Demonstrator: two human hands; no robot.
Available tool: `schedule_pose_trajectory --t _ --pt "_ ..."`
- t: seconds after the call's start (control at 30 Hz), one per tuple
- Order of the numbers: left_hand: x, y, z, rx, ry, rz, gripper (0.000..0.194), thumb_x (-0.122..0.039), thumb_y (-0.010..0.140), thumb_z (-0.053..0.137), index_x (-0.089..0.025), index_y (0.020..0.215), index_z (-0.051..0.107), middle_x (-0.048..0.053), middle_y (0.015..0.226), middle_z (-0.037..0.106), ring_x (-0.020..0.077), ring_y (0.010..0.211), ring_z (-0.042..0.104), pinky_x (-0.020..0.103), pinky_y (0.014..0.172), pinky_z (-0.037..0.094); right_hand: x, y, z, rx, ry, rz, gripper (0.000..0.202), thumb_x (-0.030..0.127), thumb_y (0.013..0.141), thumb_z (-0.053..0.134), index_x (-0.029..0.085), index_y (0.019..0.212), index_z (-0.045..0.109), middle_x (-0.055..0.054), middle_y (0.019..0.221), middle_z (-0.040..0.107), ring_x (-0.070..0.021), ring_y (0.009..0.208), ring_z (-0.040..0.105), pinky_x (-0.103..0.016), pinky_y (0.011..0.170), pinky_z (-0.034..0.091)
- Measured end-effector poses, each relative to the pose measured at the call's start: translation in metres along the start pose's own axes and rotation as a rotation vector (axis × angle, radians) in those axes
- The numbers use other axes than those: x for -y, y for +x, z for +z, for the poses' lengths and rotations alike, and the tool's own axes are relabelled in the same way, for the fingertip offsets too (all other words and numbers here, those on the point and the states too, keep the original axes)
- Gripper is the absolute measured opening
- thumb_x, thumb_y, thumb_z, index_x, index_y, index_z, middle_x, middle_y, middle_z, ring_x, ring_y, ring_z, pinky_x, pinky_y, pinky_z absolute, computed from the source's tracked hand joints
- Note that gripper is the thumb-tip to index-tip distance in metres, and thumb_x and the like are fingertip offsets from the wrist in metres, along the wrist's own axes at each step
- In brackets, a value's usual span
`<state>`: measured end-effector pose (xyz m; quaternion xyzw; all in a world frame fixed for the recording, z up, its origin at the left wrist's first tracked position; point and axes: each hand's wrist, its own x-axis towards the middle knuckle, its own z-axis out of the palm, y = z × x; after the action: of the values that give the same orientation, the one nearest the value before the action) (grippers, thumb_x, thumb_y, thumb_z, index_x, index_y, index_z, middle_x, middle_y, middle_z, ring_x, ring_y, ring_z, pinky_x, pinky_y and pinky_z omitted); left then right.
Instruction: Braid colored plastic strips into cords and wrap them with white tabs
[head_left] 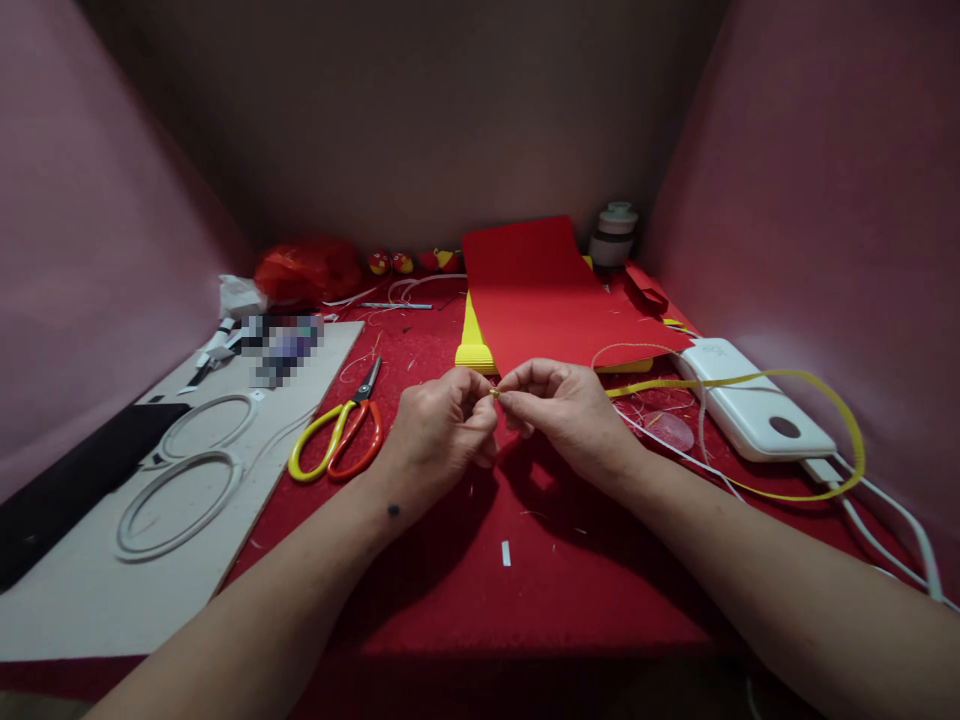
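My left hand (454, 415) and my right hand (566, 410) meet over the middle of the table, both closed in a pinch. Between their fingertips is the small end of a narrow yellow strip (750, 378), which looks like paper. The strip runs out behind my right hand and curves in a wide loop on the right. Fingers partly hide the pinched end. Left of my left hand, scissors (349, 435) with one yellow and one red handle lie on the red cloth (600, 600).
Red sheets (540, 290) lie over yellow corrugated paper (474, 357) beyond my hands. A white power bank (757, 400) with cables lies right. On the left, a pale board (202, 580) bears white rings (180, 505) and a black piece (82, 490). A jar (613, 235) stands behind.
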<state>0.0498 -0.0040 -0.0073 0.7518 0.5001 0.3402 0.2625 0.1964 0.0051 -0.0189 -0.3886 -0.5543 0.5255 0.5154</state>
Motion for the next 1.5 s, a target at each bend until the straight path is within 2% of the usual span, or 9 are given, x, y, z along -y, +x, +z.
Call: schedule_pose_trajectory --t 0.17,0.37,0.73,0.93,1.2,1.5 --pt "-0.001 0.002 -0.004 0.112 -0.205 -0.1 0.007 -0.022 0.08 0.049 -0.017 0.081 0.052 -0.002 0.051 0.063 0.0122 0.04 0.06 0.02 0.041 0.047 -0.002 0.004 -0.005 0.067 0.022 -0.011 0.004 0.017 0.068 0.063 0.015 0.068 0.06 0.004 0.054 0.057 -0.0053 0.045 0.045 -0.021 0.047 0.037" --pt "-0.003 0.003 -0.006 0.17 -0.297 -0.134 0.007 -0.022 0.08 0.049 -0.016 0.081 0.05 -0.002 0.05 0.062 0.0122 0.04 0.059 0.022 0.044 0.049 -0.002 0.005 -0.008 0.091 0.05 -0.001 0.008 0.019 0.068 0.064 0.014 0.067 0.058 0.004 0.054 0.056 -0.0053 0.045 0.045 -0.021 0.048 0.036" --pt "0.006 0.002 -0.005 0.151 -0.181 0.007 0.007 -0.022 0.084 0.047 -0.015 0.086 0.05 -0.002 0.053 0.063 0.0114 0.043 0.06 0.021 0.046 0.049 -0.003 0.005 -0.006 0.093 0.09 0.031 0.008 0.016 0.069 0.062 0.015 0.066 0.054 0.005 0.051 0.054 -0.0054 0.043 0.044 -0.021 0.045 0.035" --pt "0.001 0.001 -0.006 0.136 -0.215 -0.042 0.008 -0.022 0.083 0.048 -0.016 0.084 0.051 -0.002 0.05 0.061 0.0111 0.039 0.057 0.02 0.041 0.046 -0.006 0.005 -0.007 0.122 0.136 -0.014 0.008 0.018 0.068 0.063 0.017 0.072 0.056 0.006 0.054 0.056 -0.0055 0.044 0.046 -0.02 0.046 0.037" --pt "-0.005 0.005 -0.014 0.185 -0.325 -0.21 0.008 -0.019 0.08 0.051 -0.015 0.073 0.052 -0.003 0.042 0.055 0.0075 0.034 0.048 0.016 0.036 0.037 -0.004 -0.001 -0.003 0.097 0.039 -0.098 0.007 0.016 0.072 0.059 0.018 0.079 0.062 0.006 0.054 0.055 -0.0068 0.048 0.048 -0.021 0.051 0.039" --pt "-0.002 0.009 -0.022 0.241 -0.443 -0.181 0.01 -0.023 0.077 0.058 -0.014 0.073 0.059 -0.001 0.05 0.059 0.0084 0.039 0.053 0.019 0.04 0.04 -0.001 -0.005 -0.002 0.073 0.018 -0.156 0.008 0.015 0.073 0.057 0.018 0.076 0.063 0.005 0.059 0.058 -0.0076 0.051 0.051 -0.022 0.052 0.041"
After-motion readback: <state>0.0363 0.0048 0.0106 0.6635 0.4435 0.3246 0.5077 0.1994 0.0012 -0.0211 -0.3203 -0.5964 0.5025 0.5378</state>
